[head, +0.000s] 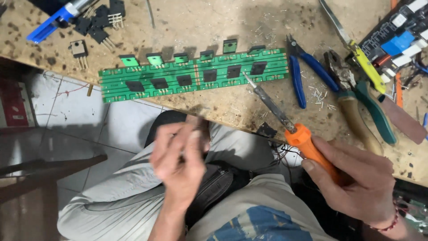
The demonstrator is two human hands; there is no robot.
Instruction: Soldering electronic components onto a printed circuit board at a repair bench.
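Right hand (356, 178): wrapped around the orange handle of the soldering iron (285, 118), fingers closed on it, thumb along the side. Hand sits off the bench, just below its front edge.

Iron tip: pointing up and left, landing at the lower right part of the green circuit board (191, 76), right next to the last black component. Shaft crosses bare bench in between.

Left hand (178, 158): down over the lap, well clear of the bench. It's blurred – fingers look loosely curled together, but I honestly can't tell if anything's pinched in them.

Board: long green strip lying slightly tilted along the front edge of the workbench (214, 27). Left end is pretty much at the lip, with white floor tiles (111, 125) showing right below. Row of black transistors on it, green tabs sticking out along the far edge.

Right of the board: blue-handled cutters (307, 71) just beside its end, then green-handled pliers (356, 93), then yellow-handled tweezers (361, 56). Tight over there, with little wire clippings scattered between the tools.

Top left: loose black transistors (96, 27) and a blue tool (51, 24) – well apart from the board.

Open room: the middle of the bench behind the board is mostly bare, and there's a clear strip in front of the board's right half where the iron lies.
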